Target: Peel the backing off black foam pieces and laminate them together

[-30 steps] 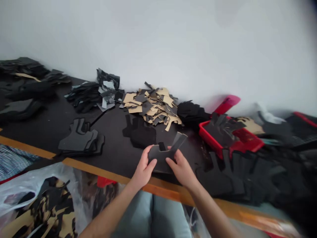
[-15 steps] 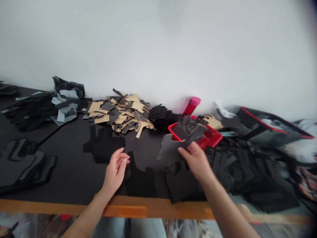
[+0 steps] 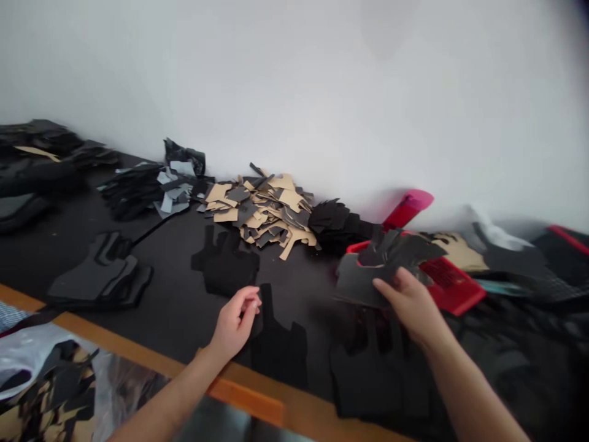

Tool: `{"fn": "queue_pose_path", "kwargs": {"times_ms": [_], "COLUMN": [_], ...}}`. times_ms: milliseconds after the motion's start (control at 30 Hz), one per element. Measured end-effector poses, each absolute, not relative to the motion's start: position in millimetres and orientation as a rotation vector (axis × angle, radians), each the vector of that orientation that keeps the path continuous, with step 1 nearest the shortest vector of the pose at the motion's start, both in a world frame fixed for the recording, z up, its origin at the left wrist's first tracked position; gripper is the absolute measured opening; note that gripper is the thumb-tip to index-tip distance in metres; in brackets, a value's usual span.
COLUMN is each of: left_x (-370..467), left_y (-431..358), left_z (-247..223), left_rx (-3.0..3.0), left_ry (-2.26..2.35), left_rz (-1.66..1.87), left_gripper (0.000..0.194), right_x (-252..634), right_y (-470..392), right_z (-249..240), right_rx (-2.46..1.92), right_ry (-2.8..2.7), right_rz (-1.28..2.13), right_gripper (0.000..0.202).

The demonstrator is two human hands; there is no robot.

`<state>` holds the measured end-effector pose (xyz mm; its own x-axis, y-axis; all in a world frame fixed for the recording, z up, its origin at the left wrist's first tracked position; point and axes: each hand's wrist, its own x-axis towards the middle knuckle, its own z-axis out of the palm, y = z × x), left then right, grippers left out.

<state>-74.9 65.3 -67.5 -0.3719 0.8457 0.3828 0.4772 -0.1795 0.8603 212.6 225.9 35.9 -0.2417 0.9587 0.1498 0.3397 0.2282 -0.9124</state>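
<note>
My right hand (image 3: 414,307) pinches a dark grey hand-shaped cutout (image 3: 363,282), thumb on top, in front of the red basket (image 3: 453,285). More dark pieces overlap behind it at the basket, so its far outline is unclear. My left hand (image 3: 237,322) hovers at the near side of the table, fingers loosely curled, thumb a little apart, nothing visible in it. Close beside it lies a black cutout (image 3: 280,347) with a long strip. Another black cutout with finger-like strips (image 3: 232,264) lies farther back. Below my right hand rests a black cutout (image 3: 368,380).
A heap of tan and grey scraps (image 3: 271,209) lies by the wall, with a black stack (image 3: 335,224) beside it. Grey cutouts (image 3: 96,270) are stacked at left. A pink-red roll (image 3: 407,209) leans behind the basket. A wooden edge (image 3: 248,399) borders the table's front.
The view has swung left, so things appear farther right. My right hand still holds the grey cutout, now lower against the basket's front. My left fingers are more curled.
</note>
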Motion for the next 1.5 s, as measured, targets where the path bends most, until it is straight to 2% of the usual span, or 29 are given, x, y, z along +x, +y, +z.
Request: {"fn": "queue_pose_path", "kwargs": {"times_ms": [167,400,500,700,900,1300,1500], "left_x": [-75.8,-77.0,-77.3,-77.1,-76.8,-76.2,-75.8], "left_y": [64.3,62.3,61.5,60.5,60.1,61.7,61.9], "left_z": [-65.9,-63.2,-62.6,-59.8,-58.5,-55.9,-54.8], "left_rx": [1.565,1.575,1.604,1.674,1.701,1.676,1.662], "left_ry": [1.733,1.712,1.693,1.655,1.645,1.651,1.619], "left_rz": [1.579,1.559,1.548,1.531,1.534,1.499,1.521], "left_gripper": [0.021,0.022,0.021,0.02,0.019,0.018,0.018], "right_x": [146.4,99.2,95.0,126.4,188.5,130.9,101.4], "right_y": [230.9,259.2,252.9,247.0,277.3,274.8,285.5], "right_z": [-5.1,-30.3,-25.5,7.6,42.0,9.4,8.8], "right_rx": [-1.287,-1.627,-1.661,-1.625,-1.857,-1.598,-1.627], "right_ry": [-1.881,-1.939,-2.044,-2.246,-2.071,-2.322,-2.338], "right_rz": [1.147,0.749,0.486,0.1,-0.25,-0.258,-0.256], "right_gripper": [0.032,0.039,0.041,0.021,0.03,0.026,0.029]}}
